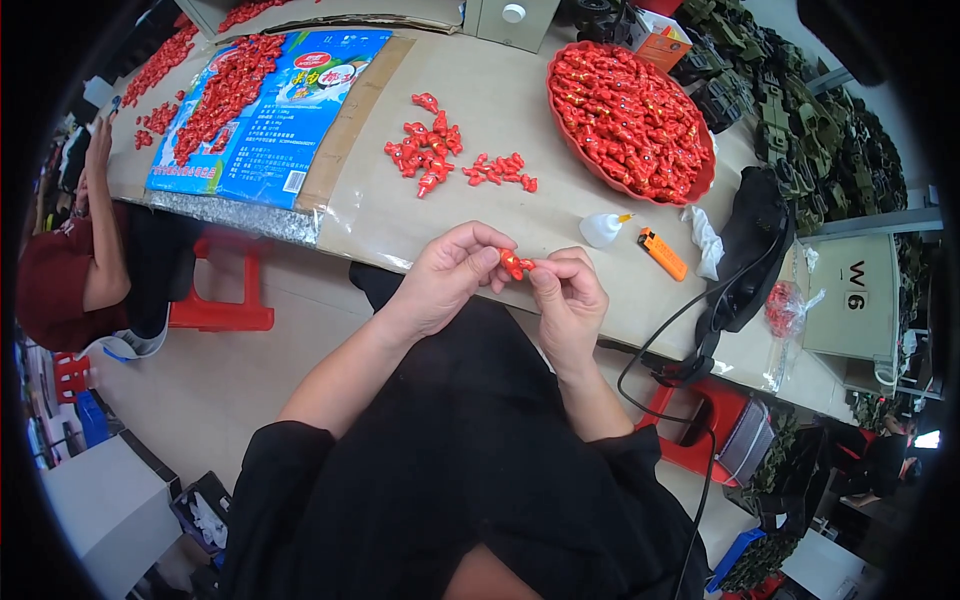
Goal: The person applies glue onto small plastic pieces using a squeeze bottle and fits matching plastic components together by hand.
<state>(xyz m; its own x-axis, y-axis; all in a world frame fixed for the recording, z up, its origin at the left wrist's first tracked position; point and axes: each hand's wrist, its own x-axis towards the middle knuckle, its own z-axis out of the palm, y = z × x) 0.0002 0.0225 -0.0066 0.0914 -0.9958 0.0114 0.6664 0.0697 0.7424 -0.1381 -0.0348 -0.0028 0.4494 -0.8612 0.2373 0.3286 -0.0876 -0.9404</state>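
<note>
We pinch a small red toy (514, 265) between both hands: left hand (447, 277) fingers and right hand (569, 297) fingers closed on it, just near of the bench (500, 200) edge. Beyond lie loose red toys (430, 147) (two small clusters), a full red tray (628, 118) far right, and a glue bottle (603, 228) beside an orange lighter (662, 253).

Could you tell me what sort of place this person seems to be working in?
Probably a small toy-assembly workshop: a red tray heaped with small red parts, loose red pieces on the paper-covered table, and both hands fitting one red piece.
</note>
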